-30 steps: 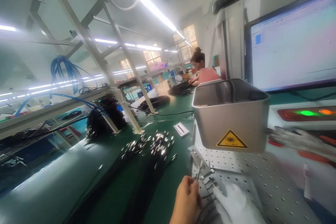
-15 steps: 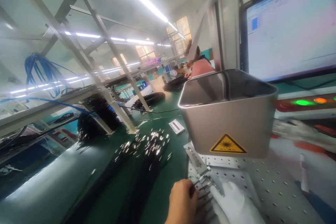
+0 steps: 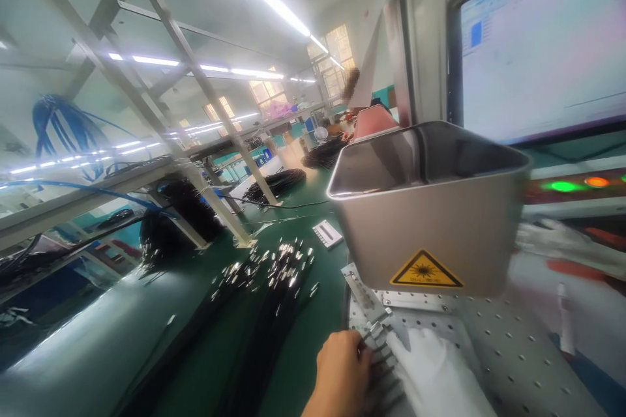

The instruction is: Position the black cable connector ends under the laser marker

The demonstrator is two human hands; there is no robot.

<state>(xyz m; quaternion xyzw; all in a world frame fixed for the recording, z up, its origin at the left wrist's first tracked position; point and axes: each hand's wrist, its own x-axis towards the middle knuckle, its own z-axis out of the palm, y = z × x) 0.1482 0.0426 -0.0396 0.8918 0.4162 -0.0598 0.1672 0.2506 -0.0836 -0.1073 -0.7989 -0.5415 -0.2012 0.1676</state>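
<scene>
The bare left hand rests at the left edge of the perforated grey metal plate, its fingers closed on the silver-tipped black cable ends that lie in a row on the plate. The white-gloved right hand lies flat just beside it, fingers together and pressed down on the same row of cables; whether it grips any cannot be told. Just above both hands hangs the open-topped grey metal hood with a yellow laser warning triangle; its inside shows only bare walls. To the left, on the green tabletop, lies a long bundle of black cables with shiny metal plugs. A lit computer monitor stands behind the hood.
</scene>
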